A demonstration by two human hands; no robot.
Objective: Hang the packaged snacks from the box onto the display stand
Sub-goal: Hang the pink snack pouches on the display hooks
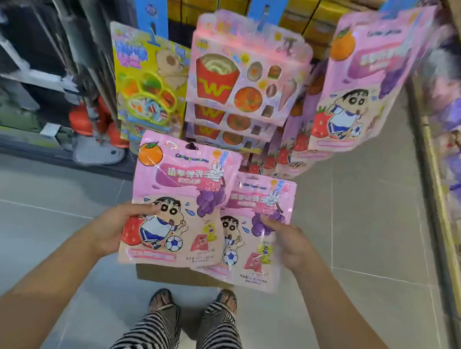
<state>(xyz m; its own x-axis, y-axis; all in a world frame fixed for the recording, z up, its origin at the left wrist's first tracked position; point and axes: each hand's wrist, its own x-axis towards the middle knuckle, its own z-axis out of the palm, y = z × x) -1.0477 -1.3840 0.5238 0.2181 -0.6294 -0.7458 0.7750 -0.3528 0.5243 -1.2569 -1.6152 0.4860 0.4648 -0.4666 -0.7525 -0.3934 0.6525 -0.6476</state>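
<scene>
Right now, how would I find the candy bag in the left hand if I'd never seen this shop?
Start at the display stand with the fries packs. Come down towards the striped trousers, where both hands hold pink cartoon bags above a cardboard box. The left hand grips the front bag, overlapping the right hand's bag, its orange picture fully showing.

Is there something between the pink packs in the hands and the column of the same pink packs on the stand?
Nothing visible. The left hand and right hand hold pink packs in open air above the box; the matching hanging column is up to the right.
</scene>
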